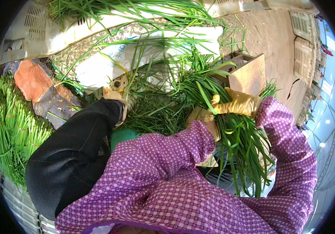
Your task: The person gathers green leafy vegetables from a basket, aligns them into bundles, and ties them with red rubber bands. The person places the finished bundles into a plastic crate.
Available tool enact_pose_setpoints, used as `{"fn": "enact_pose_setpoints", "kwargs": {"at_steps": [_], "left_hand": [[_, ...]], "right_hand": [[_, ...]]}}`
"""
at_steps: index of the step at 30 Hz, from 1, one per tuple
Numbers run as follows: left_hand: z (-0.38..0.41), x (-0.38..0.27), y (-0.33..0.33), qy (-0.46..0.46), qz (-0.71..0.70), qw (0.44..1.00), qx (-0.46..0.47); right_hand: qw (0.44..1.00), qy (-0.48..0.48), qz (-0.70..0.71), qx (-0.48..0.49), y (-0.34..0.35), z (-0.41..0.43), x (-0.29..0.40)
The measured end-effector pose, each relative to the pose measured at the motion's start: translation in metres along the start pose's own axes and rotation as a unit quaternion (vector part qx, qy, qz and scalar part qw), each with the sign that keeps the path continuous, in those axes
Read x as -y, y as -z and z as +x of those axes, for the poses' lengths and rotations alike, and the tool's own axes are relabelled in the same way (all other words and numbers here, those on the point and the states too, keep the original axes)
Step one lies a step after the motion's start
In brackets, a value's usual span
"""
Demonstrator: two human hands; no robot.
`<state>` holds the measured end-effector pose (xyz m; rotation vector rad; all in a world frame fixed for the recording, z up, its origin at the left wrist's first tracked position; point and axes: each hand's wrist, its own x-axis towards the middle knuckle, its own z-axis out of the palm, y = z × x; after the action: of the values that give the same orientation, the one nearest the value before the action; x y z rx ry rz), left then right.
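A thick bundle of long green leaves, which look like garlic chives (199, 87), lies across my lap, its leafy tips hanging down towards my right side. My right hand (234, 103), in a yellow glove, grips the bundle from above, with a loose leaf by its thumb. My left hand (207, 120), also gloved, is at the bundle's underside, partly behind my purple checked sleeve; its fingers are mostly hidden. Just beyond the bundle stands a small wooden box or stool (248, 74). More loose leaves (155, 114) are heaped between my feet.
Several banded chive bundles (18, 128) stand at the left beside an orange and dark cloth (35, 82). Loose chives (138, 10) lie on a pale plastic crate (47, 35) ahead, with a white sack (97, 67) nearer. Stacked crates (303, 55) stand at the right.
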<state>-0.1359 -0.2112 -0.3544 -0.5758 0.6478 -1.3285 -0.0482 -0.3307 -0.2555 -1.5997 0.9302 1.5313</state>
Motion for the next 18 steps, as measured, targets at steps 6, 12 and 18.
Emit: {"fn": "enact_pose_setpoints", "kwargs": {"at_steps": [6,12,18], "left_hand": [[-0.007,0.015,-0.028,-0.051,0.116,0.985,-0.118],[-0.013,0.010,-0.002,-0.056,0.269,0.954,-0.123],[-0.066,0.034,-0.092,0.157,0.488,0.803,-0.306]], "right_hand": [[0.972,0.151,0.136,-0.115,-0.052,-0.022,-0.063],[0.843,0.328,0.021,-0.425,-0.134,-0.040,-0.085],[0.652,0.342,0.587,-0.336,-0.161,-0.022,-0.133]]}}
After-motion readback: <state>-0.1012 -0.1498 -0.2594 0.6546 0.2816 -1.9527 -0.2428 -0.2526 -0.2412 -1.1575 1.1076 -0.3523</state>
